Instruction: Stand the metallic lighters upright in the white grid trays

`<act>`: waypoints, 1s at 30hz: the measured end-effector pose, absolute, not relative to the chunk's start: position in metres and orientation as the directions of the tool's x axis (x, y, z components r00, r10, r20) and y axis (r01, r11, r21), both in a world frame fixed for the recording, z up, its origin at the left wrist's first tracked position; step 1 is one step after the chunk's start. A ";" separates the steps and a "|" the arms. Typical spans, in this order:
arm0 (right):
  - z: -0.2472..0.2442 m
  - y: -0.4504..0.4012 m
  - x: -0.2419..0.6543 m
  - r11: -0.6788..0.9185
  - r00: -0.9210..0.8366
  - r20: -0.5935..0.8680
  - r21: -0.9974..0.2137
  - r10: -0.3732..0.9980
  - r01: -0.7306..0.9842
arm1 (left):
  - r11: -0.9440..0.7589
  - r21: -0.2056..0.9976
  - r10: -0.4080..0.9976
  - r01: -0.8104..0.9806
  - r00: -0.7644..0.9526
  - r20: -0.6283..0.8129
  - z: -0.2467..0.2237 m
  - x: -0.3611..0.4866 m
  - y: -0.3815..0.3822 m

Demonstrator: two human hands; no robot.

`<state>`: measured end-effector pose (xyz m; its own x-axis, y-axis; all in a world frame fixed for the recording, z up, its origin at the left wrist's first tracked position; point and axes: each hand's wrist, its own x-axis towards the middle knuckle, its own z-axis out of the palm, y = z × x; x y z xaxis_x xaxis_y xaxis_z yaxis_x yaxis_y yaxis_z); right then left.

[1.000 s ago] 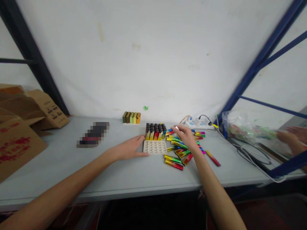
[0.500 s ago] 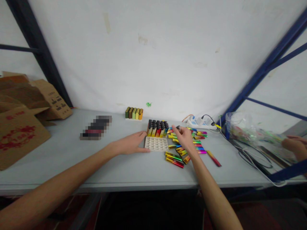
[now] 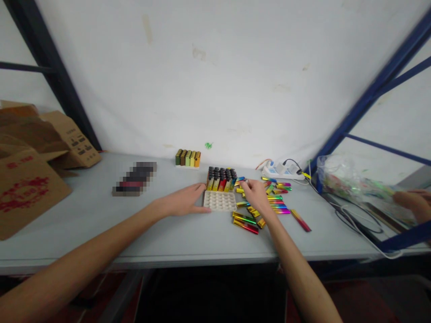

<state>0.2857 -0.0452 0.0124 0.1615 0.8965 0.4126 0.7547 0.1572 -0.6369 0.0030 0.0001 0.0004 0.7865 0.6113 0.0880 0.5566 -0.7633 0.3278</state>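
Tray (image 3: 220,202) holds lighters (image 3: 221,183) rearward; left grip (image 3: 183,200) spread alongside, right grip (image 3: 257,194) seemingly pinching one.

a workshop: grey bench (image 3: 161,244), cardboard box (image 3: 32,193), trayed lighters (image 3: 221,181).

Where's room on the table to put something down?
Between the cardboard box and the pixelated object, or between the white tray and the table's near edge. Crowded: around the right hand, among scattered shiny pieces.
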 end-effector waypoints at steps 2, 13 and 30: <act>0.012 -0.045 0.285 0.153 0.153 0.400 -0.636 0.903 0.756 | -0.760 0.331 0.613 0.559 0.786 0.080 0.001 0.003 0.000; 0.012 -0.046 0.285 0.249 0.073 0.475 -0.579 0.877 0.776 | -0.756 0.338 0.619 0.561 0.781 0.090 -0.002 0.001 0.001; 0.012 -0.050 0.282 0.286 0.006 0.468 -0.550 0.884 0.785 | -0.758 0.345 0.614 0.553 0.784 0.090 0.001 0.002 -0.001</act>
<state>0.2824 -0.0502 0.0124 0.0059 0.8838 0.4678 0.7845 0.2859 -0.5502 0.0022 -0.0007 0.0009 0.7845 0.6137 0.0896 0.5534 -0.7579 0.3454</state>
